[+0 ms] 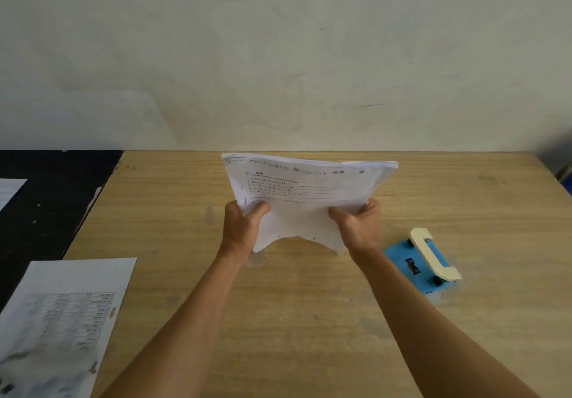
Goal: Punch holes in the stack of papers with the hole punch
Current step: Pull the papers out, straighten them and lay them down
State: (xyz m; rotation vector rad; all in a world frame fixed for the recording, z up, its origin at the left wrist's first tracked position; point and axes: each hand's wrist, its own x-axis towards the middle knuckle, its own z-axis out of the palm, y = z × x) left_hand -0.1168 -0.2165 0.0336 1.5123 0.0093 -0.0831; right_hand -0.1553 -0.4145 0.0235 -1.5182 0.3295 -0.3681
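A stack of printed white papers (pixel 305 190) is held up above the middle of the wooden table (pixel 309 320), tilted toward me, its lower edge sagging between my hands. My left hand (pixel 243 229) grips the stack's left side, thumb on top. My right hand (pixel 359 224) grips its right side the same way. The hole punch (pixel 424 261), with a blue base and a cream lever, rests on the table to the right of my right forearm, apart from the papers.
A loose printed sheet (pixel 62 326) lies at the table's front left corner, overhanging the edge. A black surface (pixel 46 199) adjoins the table on the left, with another white sheet (pixel 9 188) on it. A pale wall rises behind the table.
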